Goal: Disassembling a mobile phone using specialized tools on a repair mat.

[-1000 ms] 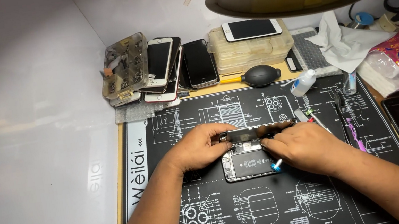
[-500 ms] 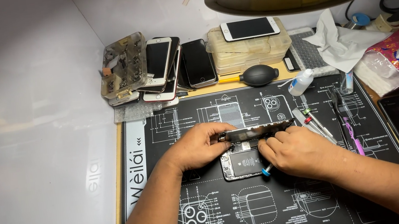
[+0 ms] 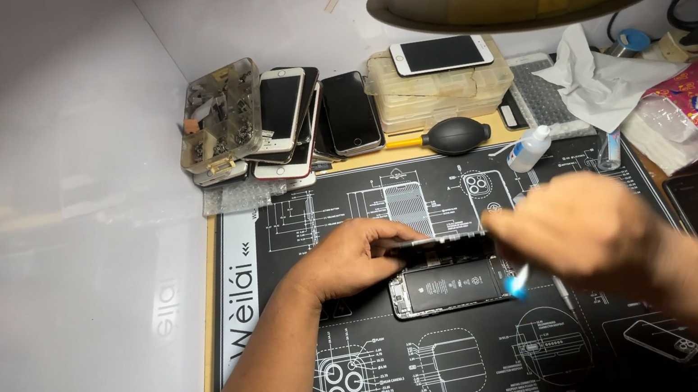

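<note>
At the centre of the frame my left hand (image 3: 356, 259) pinches the left edge of the lifted phone screen (image 3: 443, 249), holding it tilted up over the opened phone body (image 3: 446, 288), which lies flat on the black printed work mat (image 3: 482, 368) with its dark battery showing. My right hand (image 3: 580, 232), blurred just right of centre, is closed around a tool with a blue tip (image 3: 517, 282) that sits near the phone body's right end. Along the upper edge of the frame, a stack of phones (image 3: 302, 121) lies beside a black rubber blower (image 3: 453, 136) and a small dropper bottle (image 3: 530, 149).
</note>
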